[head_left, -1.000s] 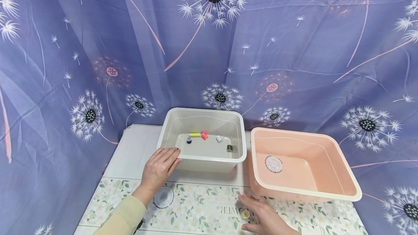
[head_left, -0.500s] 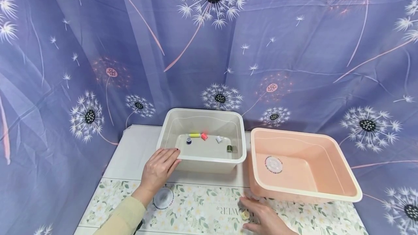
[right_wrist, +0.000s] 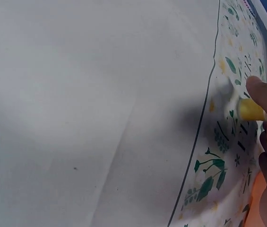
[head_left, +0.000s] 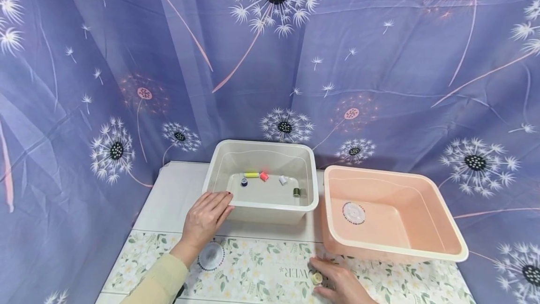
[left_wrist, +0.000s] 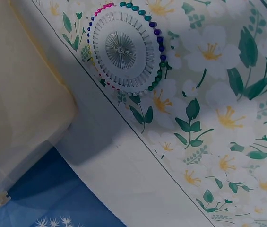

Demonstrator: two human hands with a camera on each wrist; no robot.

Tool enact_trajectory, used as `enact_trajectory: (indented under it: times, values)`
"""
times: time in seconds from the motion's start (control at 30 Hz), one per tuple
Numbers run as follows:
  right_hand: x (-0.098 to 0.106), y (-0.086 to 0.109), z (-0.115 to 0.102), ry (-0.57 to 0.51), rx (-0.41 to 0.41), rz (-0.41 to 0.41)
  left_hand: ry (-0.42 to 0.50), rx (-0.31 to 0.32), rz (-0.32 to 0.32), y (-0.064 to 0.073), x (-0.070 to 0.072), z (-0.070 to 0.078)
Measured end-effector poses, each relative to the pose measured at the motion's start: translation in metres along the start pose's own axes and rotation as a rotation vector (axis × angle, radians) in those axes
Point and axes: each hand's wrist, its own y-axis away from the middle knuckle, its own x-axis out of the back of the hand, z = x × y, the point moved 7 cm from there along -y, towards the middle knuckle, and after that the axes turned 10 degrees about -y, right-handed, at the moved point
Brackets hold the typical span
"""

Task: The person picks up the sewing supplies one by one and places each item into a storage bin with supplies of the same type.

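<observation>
My left hand (head_left: pixel 207 217) rests on the near left corner of the grey bin (head_left: pixel 261 208), fingers laid over its rim. Inside that bin lie several thread spools: yellow (head_left: pixel 251 175), red (head_left: pixel 264 176), white (head_left: pixel 283 180), dark blue (head_left: pixel 244 182) and green (head_left: pixel 296 192). Low in the head view, my right hand (head_left: pixel 343 283) is spread around a small yellow thread spool (head_left: pixel 317 277) on the floral mat. In the right wrist view, thumb and fingers stand on either side of this spool (right_wrist: pixel 250 109), with room between them.
A wheel of ball-headed pins (left_wrist: pixel 124 49) lies on the mat beside my left forearm. To the right stands a pink bin (head_left: pixel 394 250) with another pin wheel (head_left: pixel 353 213) inside. A purple dandelion-print curtain (head_left: pixel 379 74) hangs behind and at both sides.
My right hand shifts very slightly near the yellow spool, which stays in place. The left hand and both bins keep still.
</observation>
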Motion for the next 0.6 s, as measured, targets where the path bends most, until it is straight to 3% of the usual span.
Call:
enact_trajectory:
  times: [0.4, 0.6]
  values:
    - [-0.0055, -0.0002, 0.0006, -0.014, 0.114, 0.077, -0.018, 0.003, -0.003, -0.0015, 0.0018, 0.0014]
    - [-0.0058, -0.0013, 0.0000, -0.061, 0.090, 0.058, -0.015, 0.003, -0.001, -0.0017, 0.0021, 0.0015]
